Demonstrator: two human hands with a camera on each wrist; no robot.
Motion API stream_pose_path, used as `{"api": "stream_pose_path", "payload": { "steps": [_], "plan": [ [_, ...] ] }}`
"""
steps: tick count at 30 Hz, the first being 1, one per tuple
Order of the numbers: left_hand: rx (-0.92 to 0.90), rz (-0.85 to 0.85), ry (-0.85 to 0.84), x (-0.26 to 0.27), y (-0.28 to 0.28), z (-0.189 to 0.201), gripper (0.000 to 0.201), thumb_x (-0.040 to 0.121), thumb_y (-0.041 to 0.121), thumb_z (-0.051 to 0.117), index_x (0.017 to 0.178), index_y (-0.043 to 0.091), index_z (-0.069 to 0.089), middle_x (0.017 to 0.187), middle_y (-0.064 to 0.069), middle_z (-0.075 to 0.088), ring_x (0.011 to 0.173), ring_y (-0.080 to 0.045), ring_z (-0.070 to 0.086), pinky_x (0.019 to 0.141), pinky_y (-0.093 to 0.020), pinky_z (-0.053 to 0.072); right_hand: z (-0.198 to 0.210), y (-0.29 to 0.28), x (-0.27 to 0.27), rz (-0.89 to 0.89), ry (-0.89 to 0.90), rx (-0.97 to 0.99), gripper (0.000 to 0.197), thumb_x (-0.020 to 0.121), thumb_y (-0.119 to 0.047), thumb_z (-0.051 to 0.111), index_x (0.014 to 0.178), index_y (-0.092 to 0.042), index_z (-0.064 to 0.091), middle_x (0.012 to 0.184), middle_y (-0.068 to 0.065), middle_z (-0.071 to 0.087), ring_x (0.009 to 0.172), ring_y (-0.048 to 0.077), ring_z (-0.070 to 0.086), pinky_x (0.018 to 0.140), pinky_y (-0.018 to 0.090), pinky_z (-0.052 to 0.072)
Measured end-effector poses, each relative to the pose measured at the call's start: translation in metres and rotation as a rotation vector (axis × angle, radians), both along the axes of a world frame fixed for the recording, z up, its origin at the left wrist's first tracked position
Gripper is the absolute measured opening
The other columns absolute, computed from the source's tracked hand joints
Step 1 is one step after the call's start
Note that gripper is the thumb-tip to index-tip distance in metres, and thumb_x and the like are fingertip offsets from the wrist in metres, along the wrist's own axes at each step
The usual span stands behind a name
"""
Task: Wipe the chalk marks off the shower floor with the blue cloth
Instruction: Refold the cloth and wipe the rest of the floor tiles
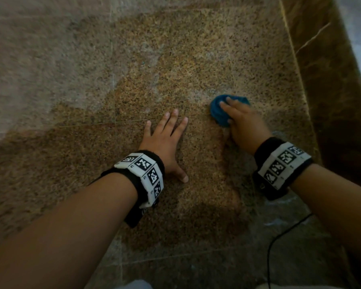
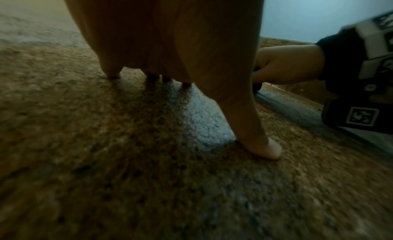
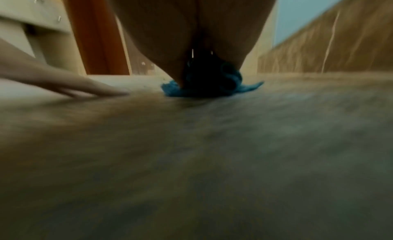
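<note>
Your right hand (image 1: 241, 119) gripped the bunched blue cloth (image 1: 219, 111), pressing it onto the speckled shower floor (image 1: 133, 69) near the brown wall (image 1: 331, 90). Your left hand (image 1: 165, 147) lay flat just beside it, fingers spread and relaxed, holding nothing.

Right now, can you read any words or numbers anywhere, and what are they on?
No readable words or numbers.
Left wristband: black-and-white square code patterns only; tiny marks beside them are too small to read.
Right wristband: the same patterns, no words.
Blue cloth and shower floor: no writing.
</note>
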State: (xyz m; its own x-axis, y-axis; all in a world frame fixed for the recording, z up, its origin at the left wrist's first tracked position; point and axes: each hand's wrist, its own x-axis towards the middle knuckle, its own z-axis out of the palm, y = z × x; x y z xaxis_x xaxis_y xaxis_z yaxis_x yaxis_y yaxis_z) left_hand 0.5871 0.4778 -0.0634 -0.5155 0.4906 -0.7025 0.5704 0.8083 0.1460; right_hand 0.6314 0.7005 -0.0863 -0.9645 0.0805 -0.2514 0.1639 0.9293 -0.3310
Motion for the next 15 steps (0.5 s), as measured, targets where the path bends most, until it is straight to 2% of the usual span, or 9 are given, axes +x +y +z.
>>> {"api": "stream_pose_path", "payload": {
  "steps": [2, 4, 6, 8, 11, 13, 15],
  "plan": [
    [0.006, 0.001, 0.003, 0.000, 0.000, -0.001, 0.152, 0.049, 0.075, 0.076, 0.145, 0.029, -0.032, 0.151, 0.003, -0.041, 0.142, -0.020, -0.031, 0.115, -0.055, -0.010, 0.003, -0.018, 0.012, 0.023, 0.040, -0.055, 0.052, 0.092, 0.005, 0.045, 0.142, -0.009, 0.037, 0.151, 0.014, 0.029, 0.141, 0.033, 0.024, 0.115, 0.038, 0.020],
    [0.009, 0.002, 0.007, 0.000, 0.000, -0.002, 0.151, 0.050, 0.075, 0.076, 0.144, 0.029, -0.032, 0.151, 0.003, -0.041, 0.142, -0.020, -0.031, 0.115, -0.054, -0.010, 0.003, -0.039, 0.029, 0.225, 0.062, -0.093, 0.054, 0.086, 0.007, 0.055, 0.137, -0.006, 0.044, 0.146, 0.018, 0.038, 0.136, 0.039, 0.033, 0.112, 0.047, 0.029],
    [0.009, -0.001, 0.004, 0.001, -0.001, -0.002, 0.151, 0.050, 0.076, 0.075, 0.144, 0.028, -0.033, 0.150, 0.002, -0.042, 0.142, -0.020, -0.031, 0.114, -0.054, -0.011, 0.004, -0.041, 0.031, 0.363, -0.039, -0.089, 0.056, 0.087, 0.003, 0.056, 0.140, -0.011, 0.041, 0.149, 0.014, 0.034, 0.138, 0.033, 0.030, 0.114, 0.044, 0.026],
    [0.010, 0.000, 0.007, 0.001, -0.001, -0.002, 0.151, 0.049, 0.076, 0.076, 0.145, 0.029, -0.032, 0.150, 0.002, -0.042, 0.142, -0.020, -0.031, 0.114, -0.054, -0.011, 0.009, -0.030, 0.017, 0.335, -0.083, -0.089, 0.055, 0.092, 0.002, 0.048, 0.143, -0.015, 0.036, 0.153, 0.008, 0.026, 0.142, 0.025, 0.024, 0.117, 0.036, 0.019],
    [0.009, 0.001, 0.008, 0.000, -0.001, -0.002, 0.152, 0.048, 0.076, 0.076, 0.145, 0.029, -0.032, 0.151, 0.003, -0.041, 0.143, -0.020, -0.030, 0.114, -0.054, -0.010, 0.014, -0.009, -0.003, 0.139, -0.091, -0.004, 0.051, 0.098, -0.002, 0.037, 0.146, -0.018, 0.030, 0.156, 0.006, 0.017, 0.144, 0.022, 0.018, 0.115, 0.026, 0.010],
    [0.009, 0.002, 0.009, -0.001, -0.001, -0.001, 0.152, 0.048, 0.076, 0.076, 0.145, 0.029, -0.032, 0.151, 0.003, -0.041, 0.143, -0.020, -0.030, 0.115, -0.055, -0.010, 0.012, -0.007, -0.001, 0.056, -0.088, -0.021, 0.052, 0.098, -0.002, 0.037, 0.146, -0.020, 0.030, 0.157, 0.004, 0.016, 0.144, 0.022, 0.015, 0.114, 0.025, 0.009],
    [0.013, 0.003, 0.009, -0.001, 0.000, -0.001, 0.152, 0.048, 0.076, 0.076, 0.144, 0.030, -0.033, 0.151, 0.002, -0.041, 0.143, -0.020, -0.030, 0.116, -0.055, -0.010, 0.008, -0.016, 0.015, 0.131, -0.108, -0.062, 0.056, 0.096, 0.001, 0.041, 0.146, -0.023, 0.028, 0.157, 0.003, 0.014, 0.145, 0.024, 0.011, 0.116, 0.030, 0.010]
  ]
}}
